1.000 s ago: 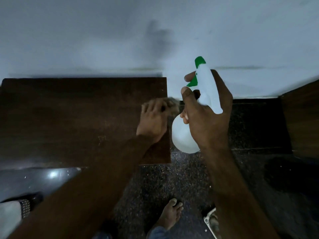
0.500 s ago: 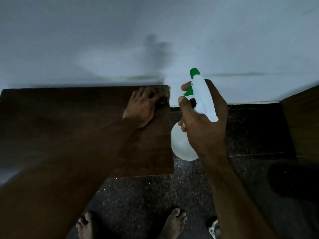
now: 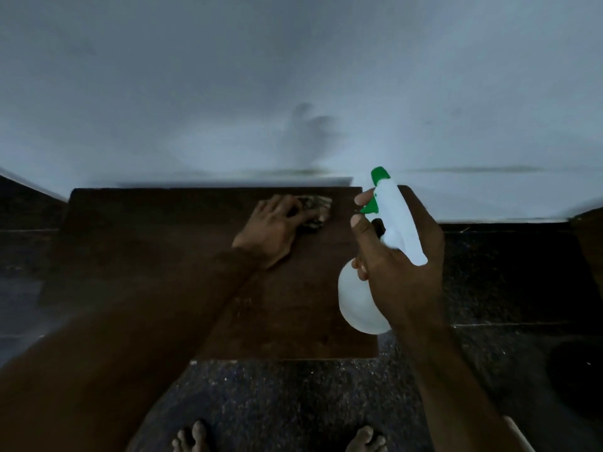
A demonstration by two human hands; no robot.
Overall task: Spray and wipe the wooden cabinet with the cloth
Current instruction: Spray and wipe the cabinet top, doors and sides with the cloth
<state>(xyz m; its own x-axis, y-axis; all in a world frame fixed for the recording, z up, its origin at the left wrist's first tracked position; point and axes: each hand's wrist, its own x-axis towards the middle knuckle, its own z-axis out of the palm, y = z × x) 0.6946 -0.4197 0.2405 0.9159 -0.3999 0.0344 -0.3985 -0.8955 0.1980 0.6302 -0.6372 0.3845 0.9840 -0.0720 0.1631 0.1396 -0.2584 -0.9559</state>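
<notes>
Head camera looked down at a dark wooden cabinet (image 3: pixel 182 256) that stood against a pale wall (image 3: pixel 228 93). The top of the cabinet was flat and brown, and its back edge touched the wall.

The left hand (image 3: pixel 272 228) lay flat on the cabinet top, near the back edge and toward the right side. Its fingers (image 3: pixel 287 207) were bent over a small crumpled cloth (image 3: pixel 315 212) and pressed it down on the wood. The cloth stuck out past the fingertips, and it looked light with darker marks. The room was dim, so its colour was hard to tell. The left arm reached across the cabinet from the bottom left.

The right hand (image 3: pixel 399 259) was up in the air, over the right edge of the cabinet. It was wrapped tight around the neck of a white spray bottle (image 3: pixel 360 301). The round body of the bottle hung below the hand. The white spray head (image 3: pixel 396 216) stuck out above the hand and had a green tip that pointed at the wall. One finger sat by the green trigger (image 3: pixel 370 207), and the thumb lay along the near side of the bottle neck.

Below the cabinet was a dark speckled floor (image 3: pixel 293 402). Two bare feet (image 3: pixel 192 440) stood on it at the bottom edge. A faint shadow of a hand showed on the wall above the cabinet.
</notes>
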